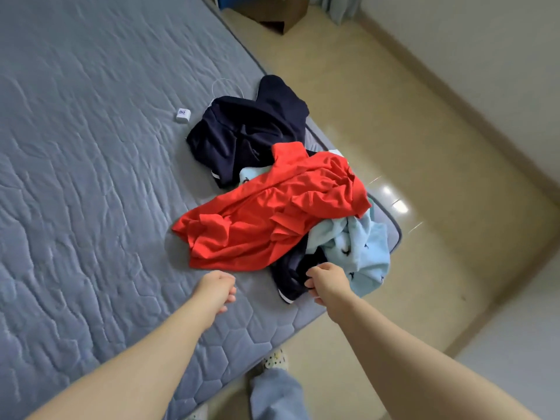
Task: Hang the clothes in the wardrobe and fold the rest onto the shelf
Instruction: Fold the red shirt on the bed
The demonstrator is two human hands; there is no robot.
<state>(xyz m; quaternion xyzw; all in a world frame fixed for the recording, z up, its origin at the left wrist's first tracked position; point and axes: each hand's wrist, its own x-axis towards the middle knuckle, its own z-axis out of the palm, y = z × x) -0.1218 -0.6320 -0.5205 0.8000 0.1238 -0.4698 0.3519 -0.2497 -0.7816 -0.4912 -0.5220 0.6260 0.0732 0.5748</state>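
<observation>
Mattress (pixel 91 177) on the left, grey quilted, with a small white box (pixel 183 115) lying on it well apart from the hands. Left hand (pixel 216 287) is out over bare quilt just below the pile, forearm straight, fingers curled in, holding nothing. Red garment (pixel 272 216) lies crumpled on top of the pile, with the far navy piece (pixel 248 131) behind it. All the clothes sit on the mattress corner nearest the floor (pixel 424 147); no wardrobe or shelf in view.

Step, as judged: the very start, picking the first item out of the pile; nothing hung or folded yet.

Right hand (pixel 325 283) reaches in back-up, fingers curled down onto the edge of the near navy piece (pixel 288 274); cannot tell whether cloth is actually pinched. Light blue printed garment (pixel 363 247) lies just right of it, partly under the red.

Next move likely needs a firm grasp on the navy edge, then a lift clear, since red and blue overlap it and may drag along.
</observation>
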